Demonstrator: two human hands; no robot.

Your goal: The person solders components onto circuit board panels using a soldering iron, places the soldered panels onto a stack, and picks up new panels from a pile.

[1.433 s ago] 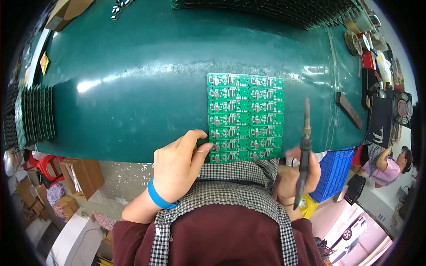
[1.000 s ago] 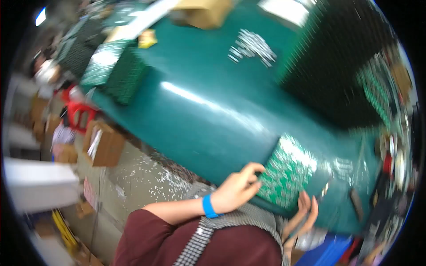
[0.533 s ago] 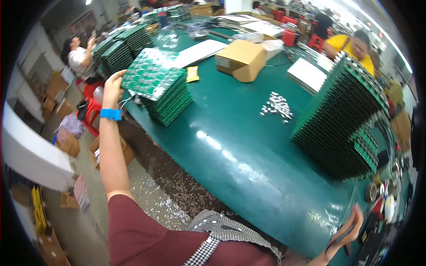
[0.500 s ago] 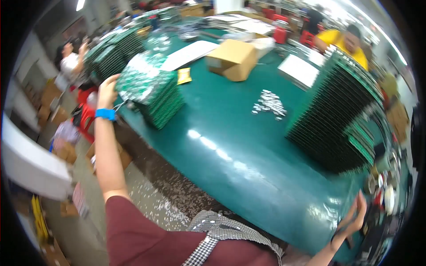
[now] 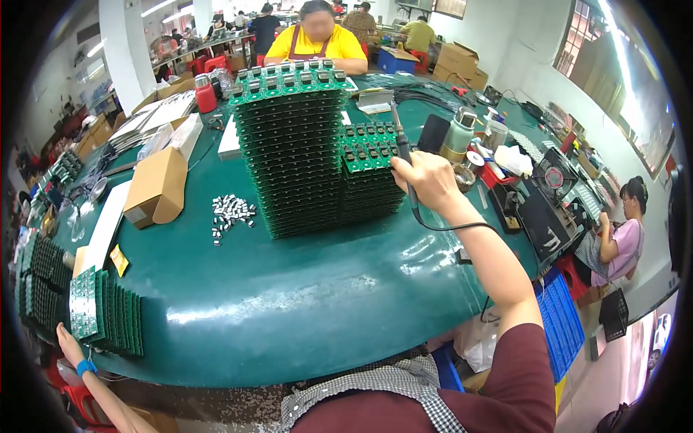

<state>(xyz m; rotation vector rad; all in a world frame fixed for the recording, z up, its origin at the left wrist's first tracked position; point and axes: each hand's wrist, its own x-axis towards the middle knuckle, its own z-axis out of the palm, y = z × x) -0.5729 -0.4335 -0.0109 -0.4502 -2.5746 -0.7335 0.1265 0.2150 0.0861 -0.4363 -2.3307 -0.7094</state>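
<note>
My right hand is closed round the dark handle of a soldering iron, whose metal tip points up and whose black cord loops below. It is beside a lower stack of green circuit boards with dark parts on top. Left of that rises a tall stack of similar boards. My left hand, a blue band on its wrist, is against the near left corner of a smaller board stack at the table's left edge. One finger is stretched along the corner; the others are partly hidden.
Small white-and-dark components lie loose on the green table. Behind them is an open cardboard box; a yellow packet lies further left. At right stand a pale green flask and a fan. A person in yellow sits opposite.
My view has swung right. My right hand, earlier seen with no iron in it at the lower right, is now raised and grips the soldering iron. My left hand is still by the small stack.
</note>
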